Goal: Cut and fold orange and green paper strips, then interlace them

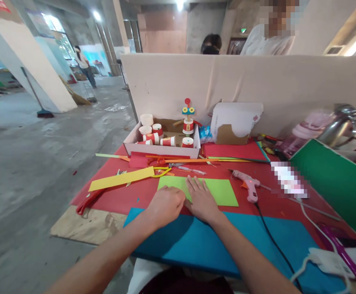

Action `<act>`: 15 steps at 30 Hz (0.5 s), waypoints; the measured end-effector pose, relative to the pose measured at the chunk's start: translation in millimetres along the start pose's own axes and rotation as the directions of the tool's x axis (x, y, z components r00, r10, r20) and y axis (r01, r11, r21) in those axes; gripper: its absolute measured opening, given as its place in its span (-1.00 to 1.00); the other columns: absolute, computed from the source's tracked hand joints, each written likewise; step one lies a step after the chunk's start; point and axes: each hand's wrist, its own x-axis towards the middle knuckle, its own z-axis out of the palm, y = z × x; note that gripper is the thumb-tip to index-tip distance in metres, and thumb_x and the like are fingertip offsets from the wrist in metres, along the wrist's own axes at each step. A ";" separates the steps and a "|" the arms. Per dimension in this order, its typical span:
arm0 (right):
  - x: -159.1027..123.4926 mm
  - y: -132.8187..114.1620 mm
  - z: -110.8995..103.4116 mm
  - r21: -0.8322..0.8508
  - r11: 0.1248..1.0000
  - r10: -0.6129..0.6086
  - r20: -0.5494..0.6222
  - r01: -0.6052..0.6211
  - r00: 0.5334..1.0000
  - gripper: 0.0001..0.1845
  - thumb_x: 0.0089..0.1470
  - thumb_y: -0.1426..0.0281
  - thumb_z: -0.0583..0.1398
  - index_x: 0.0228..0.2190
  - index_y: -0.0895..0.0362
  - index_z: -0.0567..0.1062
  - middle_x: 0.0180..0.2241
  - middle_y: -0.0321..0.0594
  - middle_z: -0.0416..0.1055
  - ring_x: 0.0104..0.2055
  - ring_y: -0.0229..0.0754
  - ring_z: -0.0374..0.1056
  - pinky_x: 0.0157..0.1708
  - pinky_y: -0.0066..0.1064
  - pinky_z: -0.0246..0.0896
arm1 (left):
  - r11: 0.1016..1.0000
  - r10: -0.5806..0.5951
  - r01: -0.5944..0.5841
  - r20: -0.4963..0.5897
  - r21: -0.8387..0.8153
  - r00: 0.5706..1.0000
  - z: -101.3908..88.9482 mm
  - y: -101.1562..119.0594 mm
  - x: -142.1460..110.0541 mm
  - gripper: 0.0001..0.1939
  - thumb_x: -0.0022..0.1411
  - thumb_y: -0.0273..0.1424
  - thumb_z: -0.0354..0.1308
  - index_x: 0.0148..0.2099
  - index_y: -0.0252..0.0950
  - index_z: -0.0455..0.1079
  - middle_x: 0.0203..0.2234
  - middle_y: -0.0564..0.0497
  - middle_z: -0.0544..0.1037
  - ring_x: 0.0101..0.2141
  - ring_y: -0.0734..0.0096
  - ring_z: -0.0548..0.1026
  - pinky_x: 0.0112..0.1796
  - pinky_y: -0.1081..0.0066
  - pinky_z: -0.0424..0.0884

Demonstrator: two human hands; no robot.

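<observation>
The left hand is clenched, its fingers folded inward, and I cannot tell if something is pinched inside it. The right hand is open and flat, with fingers spread a little and pointing away from the person, and it presses on the green paper. The two hands are side by side, very close at the thumbs.

The green paper lies directly beneath the right hand and reaches out beyond it to the right. Its long axis goes from left to right, across the direction of the right fingers. The right hand is the nearer to its middle, while the left hand is over its near edge, toward the left end.

On the person's side of the paper is the blue sheet, under the forearms. To the left lies the yellow strip, and to the right the glue gun. Farther away, beyond the paper, stands the box with cups inside it
</observation>
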 end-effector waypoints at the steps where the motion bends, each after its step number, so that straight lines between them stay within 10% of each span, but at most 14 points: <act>1: -0.7 0.8 0.7 0.013 1.000 -0.006 -0.011 0.006 1.000 -0.29 0.25 0.13 -0.03 0.29 0.28 0.10 0.34 0.01 -0.07 0.39 0.06 -0.23 0.33 -0.01 -0.26 | 1.000 -0.022 0.022 -0.017 -0.010 1.000 -2.5 -2.0 11.3 -0.66 0.36 -0.40 -0.17 -0.28 -0.29 0.44 -0.34 -0.10 0.57 -0.26 0.25 0.52 -0.23 0.32 0.36; 9: 2.0 13.6 3.3 0.190 0.979 -0.049 -0.161 0.080 0.986 -0.55 0.22 0.42 0.01 0.09 0.27 0.40 0.16 0.03 0.33 0.24 -0.04 0.17 0.25 -0.13 -0.02 | 0.982 -0.124 0.115 -0.049 -0.151 0.991 27.6 -17.1 63.3 -0.78 0.36 -0.40 -0.17 -0.16 -0.24 0.31 -0.28 -0.03 0.55 -0.29 0.33 0.50 -0.33 0.42 0.30; 15: -1.4 20.8 -4.5 0.210 0.977 0.116 -0.378 -0.037 0.919 -0.53 0.31 0.30 -0.09 -0.45 0.11 0.51 -0.45 -0.13 0.50 -0.33 -0.12 0.40 -0.22 -0.32 0.26 | 0.989 -0.094 0.090 -0.032 -0.121 0.995 34.5 -21.0 59.4 -0.81 0.33 -0.41 -0.12 -0.16 -0.26 0.32 -0.28 -0.08 0.54 -0.29 0.29 0.52 -0.35 0.41 0.30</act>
